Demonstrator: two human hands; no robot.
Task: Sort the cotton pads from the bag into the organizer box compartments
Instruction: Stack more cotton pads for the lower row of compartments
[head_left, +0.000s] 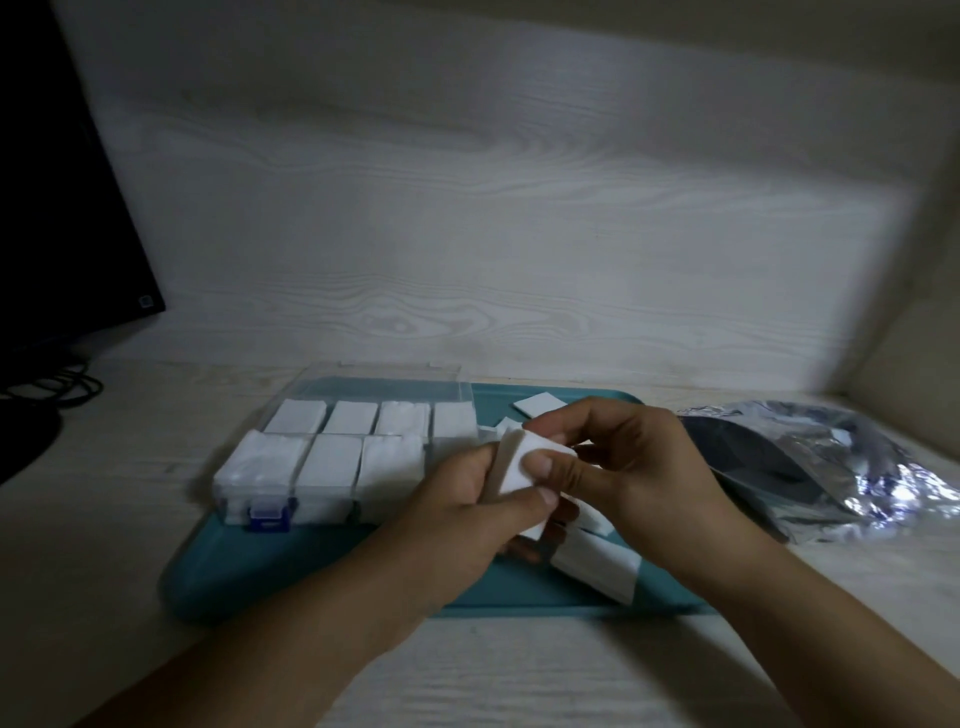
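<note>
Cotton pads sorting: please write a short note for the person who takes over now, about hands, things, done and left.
Left hand and right hand: both hold one small stack of white square cotton pads above the teal plastic tray.
Clear plastic organizer box, with blue latch, sits on the tray's left part; seven visible compartments already hold pads.
Loose pads lie on the tray near the hands; one more lies further back.
Silver foil bag lies right of the tray; its contents cannot be seen.
Left: place the held stack, then the loose pads.
</note>
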